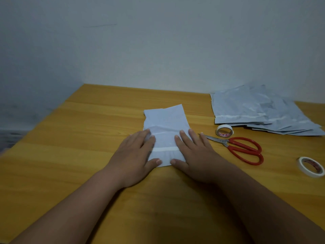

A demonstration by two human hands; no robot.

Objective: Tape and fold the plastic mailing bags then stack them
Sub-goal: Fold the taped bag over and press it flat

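Observation:
A pale blue plastic mailing bag (165,120) lies folded on the wooden table (79,138), with a white tape strip across its near part. My left hand (135,155) presses flat on the bag's left side, fingers straight. Flat on the bag's right side lies my right hand (191,155), its fingers spread. The hands cover both lower corners of the bag. A pile of several more pale blue bags (260,110) lies at the back right.
Red-handled scissors (241,148) lie right of my right hand, blades pointing at it. One white tape roll (224,130) stands behind the scissors; another tape roll (311,166) lies near the right edge. A grey wall rises behind the table.

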